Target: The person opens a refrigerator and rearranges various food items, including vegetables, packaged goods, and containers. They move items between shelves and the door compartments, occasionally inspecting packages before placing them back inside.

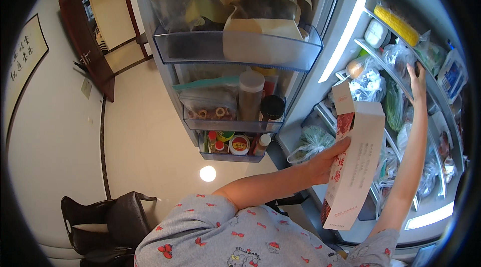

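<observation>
My left hand (325,165) grips a tall pale cardboard box (362,161) with red printing and a food picture on its side. The box's top flap (342,97) stands up. Deep in the open refrigerator, my right hand (417,81) reaches to a shelf edge, against a clear plastic bag (398,56). Part of its fingers are hidden, so a grip on the bag cannot be made out. Above that hand lies wrapped yellow corn (396,24). A blue-and-white package (453,75) leans to its right, and long green vegetables (394,105) are bagged to its lower left.
The refrigerator door's bins (236,54) hold bags, jars and bottles (251,90) at my left. Bagged greens (313,143) sit low inside the refrigerator. A dark chair (127,214) stands on the floor at lower left. Beyond the open brown door (84,45), part of a person is visible.
</observation>
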Motion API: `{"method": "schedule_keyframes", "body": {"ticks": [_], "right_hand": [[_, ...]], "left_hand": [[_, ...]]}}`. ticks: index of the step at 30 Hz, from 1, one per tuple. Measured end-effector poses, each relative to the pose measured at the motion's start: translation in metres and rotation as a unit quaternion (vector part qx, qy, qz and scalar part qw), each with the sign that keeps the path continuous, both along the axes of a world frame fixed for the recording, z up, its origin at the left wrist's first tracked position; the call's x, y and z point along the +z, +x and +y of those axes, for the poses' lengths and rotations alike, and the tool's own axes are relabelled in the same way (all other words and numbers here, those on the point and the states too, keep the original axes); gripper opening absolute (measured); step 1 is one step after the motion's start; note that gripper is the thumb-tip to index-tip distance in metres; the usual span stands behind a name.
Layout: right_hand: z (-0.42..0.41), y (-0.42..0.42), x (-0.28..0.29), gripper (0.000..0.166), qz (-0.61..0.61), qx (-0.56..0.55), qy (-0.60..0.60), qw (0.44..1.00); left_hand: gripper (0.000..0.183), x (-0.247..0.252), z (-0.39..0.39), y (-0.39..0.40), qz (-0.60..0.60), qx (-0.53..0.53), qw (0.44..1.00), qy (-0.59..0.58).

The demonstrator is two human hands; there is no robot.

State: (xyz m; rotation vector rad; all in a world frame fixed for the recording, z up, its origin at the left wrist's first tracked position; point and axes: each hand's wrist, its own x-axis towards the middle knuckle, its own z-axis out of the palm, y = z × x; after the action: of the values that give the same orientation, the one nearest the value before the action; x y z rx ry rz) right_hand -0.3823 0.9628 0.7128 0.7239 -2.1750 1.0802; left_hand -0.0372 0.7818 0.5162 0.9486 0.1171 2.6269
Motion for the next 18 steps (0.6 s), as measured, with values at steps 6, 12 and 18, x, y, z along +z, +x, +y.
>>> {"method": "schedule_keyframes", "body": {"ticks": [6,12,18], "right_hand": [[0.02,0.056,-0.024,0.057,0.119,-0.038,0.16,0.979],[0.013,0.166,-0.056,0.04,0.08,0.109,-0.072,0.988],[0.01,0.282,-0.137,0.067,-0.357,0.3,-0.188,0.864]], "left_hand": [[0.056,-0.019,0.024,-0.009,-0.031,-0.059,0.998,0.002],[0.064,-0.034,0.006,-0.007,0.018,-0.015,0.998,-0.058],[0.07,-0.051,-0.02,-0.021,-0.033,0.071,0.99,-0.12]]}}
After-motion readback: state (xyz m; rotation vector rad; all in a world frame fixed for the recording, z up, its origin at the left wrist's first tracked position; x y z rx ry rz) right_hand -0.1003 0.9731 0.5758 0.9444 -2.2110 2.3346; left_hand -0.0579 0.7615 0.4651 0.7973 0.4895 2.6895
